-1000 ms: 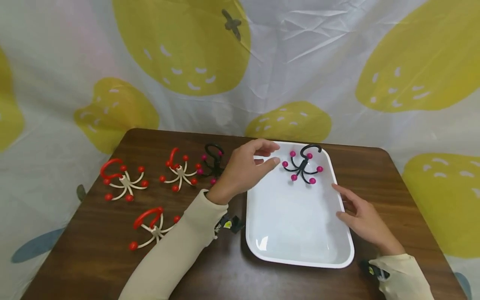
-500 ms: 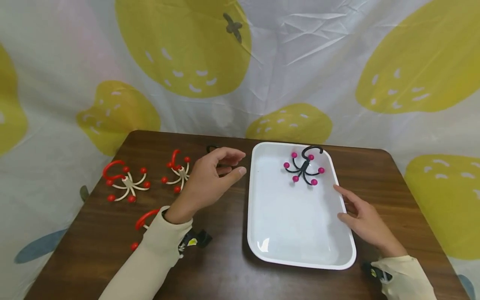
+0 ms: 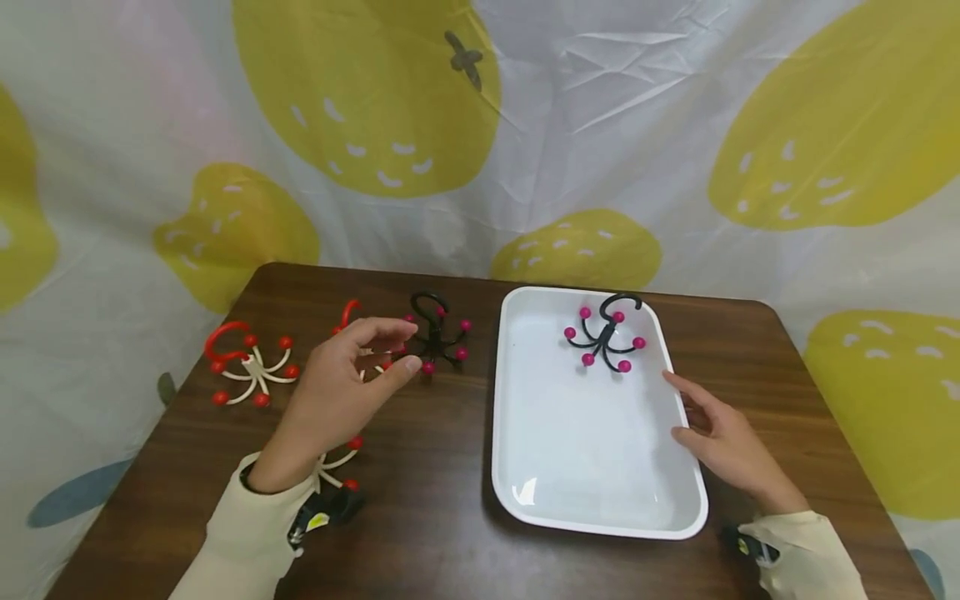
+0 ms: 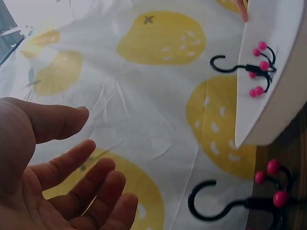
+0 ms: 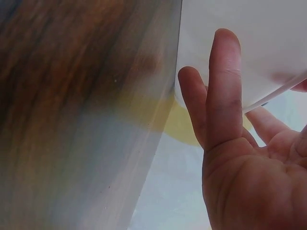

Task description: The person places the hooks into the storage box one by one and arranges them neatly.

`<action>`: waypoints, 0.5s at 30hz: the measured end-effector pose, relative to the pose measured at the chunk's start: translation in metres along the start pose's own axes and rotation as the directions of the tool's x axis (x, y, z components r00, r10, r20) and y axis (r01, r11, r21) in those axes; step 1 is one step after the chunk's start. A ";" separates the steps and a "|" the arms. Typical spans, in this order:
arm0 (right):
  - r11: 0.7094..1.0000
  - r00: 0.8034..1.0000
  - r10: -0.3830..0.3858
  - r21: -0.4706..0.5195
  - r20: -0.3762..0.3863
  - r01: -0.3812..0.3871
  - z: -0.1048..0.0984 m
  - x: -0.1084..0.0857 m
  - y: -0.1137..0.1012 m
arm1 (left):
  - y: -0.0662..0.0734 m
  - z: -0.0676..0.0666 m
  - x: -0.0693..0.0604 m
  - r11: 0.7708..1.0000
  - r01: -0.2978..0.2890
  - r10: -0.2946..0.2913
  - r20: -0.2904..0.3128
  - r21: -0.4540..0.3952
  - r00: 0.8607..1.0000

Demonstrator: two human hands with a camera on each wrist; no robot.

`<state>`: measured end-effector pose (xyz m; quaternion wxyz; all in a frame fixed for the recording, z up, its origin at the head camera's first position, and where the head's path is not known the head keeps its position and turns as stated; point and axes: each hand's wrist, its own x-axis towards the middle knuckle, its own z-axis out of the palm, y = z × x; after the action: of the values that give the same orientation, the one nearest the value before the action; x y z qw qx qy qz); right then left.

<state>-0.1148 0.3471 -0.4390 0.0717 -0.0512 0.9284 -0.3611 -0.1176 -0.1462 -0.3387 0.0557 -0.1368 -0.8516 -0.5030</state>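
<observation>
My left hand (image 3: 337, 400) hovers over the left of the table, fingers loosely bent and apart, holding nothing. Just past its fingertips stands a black hook hanger with pink balls (image 3: 433, 337), also visible in the left wrist view. A similar black hanger (image 3: 606, 335) is in the far end of the white tray (image 3: 585, 450). My right hand (image 3: 731, 442) rests against the tray's right side; its fingers lie nearly straight along the outer wall in the right wrist view. Beneath and behind my left hand, two cream hangers with red balls (image 3: 348, 313) are partly hidden.
Another cream hanger with a red hook and red balls (image 3: 257, 371) stands at the table's left. The brown wooden table (image 3: 442, 525) ends at a patterned white and yellow cloth (image 3: 420, 233) hanging behind it.
My left hand has moved left and toward me, from above the tray's left rim to over the cream hangers, uncovering the black hanger on the table. My right hand stays at the tray.
</observation>
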 end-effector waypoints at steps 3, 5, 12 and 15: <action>1.000 1.000 -0.007 0.000 -0.002 0.007 0.001 0.000 0.000 | -0.009 -0.012 -0.013 0.998 0.024 -0.022 -0.031 0.062 0.999; 1.000 1.000 -0.007 0.001 -0.003 0.007 0.001 0.000 0.000 | -0.015 -0.018 -0.022 0.994 0.037 -0.031 -0.064 0.104 0.998; 1.000 1.000 0.007 0.006 -0.007 -0.007 0.002 -0.001 0.001 | -0.037 -0.033 -0.047 0.970 0.065 -0.025 -0.169 0.236 0.985; 1.000 1.000 0.016 0.003 -0.010 -0.016 0.001 -0.001 0.001 | -0.046 -0.036 -0.051 0.962 0.074 -0.025 -0.186 0.264 0.982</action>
<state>-0.1139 0.3474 -0.4408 0.0698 -0.0420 0.9286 -0.3620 -0.0835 -0.2078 -0.3713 0.1381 -0.0603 -0.9067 -0.3939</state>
